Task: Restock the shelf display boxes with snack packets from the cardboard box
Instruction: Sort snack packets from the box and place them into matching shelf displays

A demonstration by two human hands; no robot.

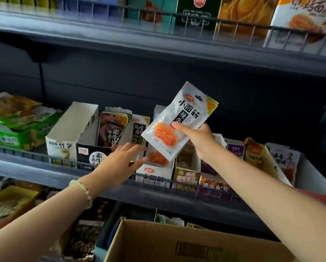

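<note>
The right hand (198,140) pinches a thin stack of white packets (179,120) near the lower edge: the thumb is on the printed face and the other fingers are hidden behind. The stack is in the air and tilted, with its long axis going from lower left to upper right. Its lower corner hangs just above the open white display box (154,175) on the shelf (45,178). So the box lies below and a little left of the fingers, and I judge the next move is short, down and in.

The left hand (120,159) is nearer to the box. Its fingers are straight and spread, reaching the box's left wall — whether they touch it, I cannot tell. The cardboard box (177,242) stands low, near the person.
</note>
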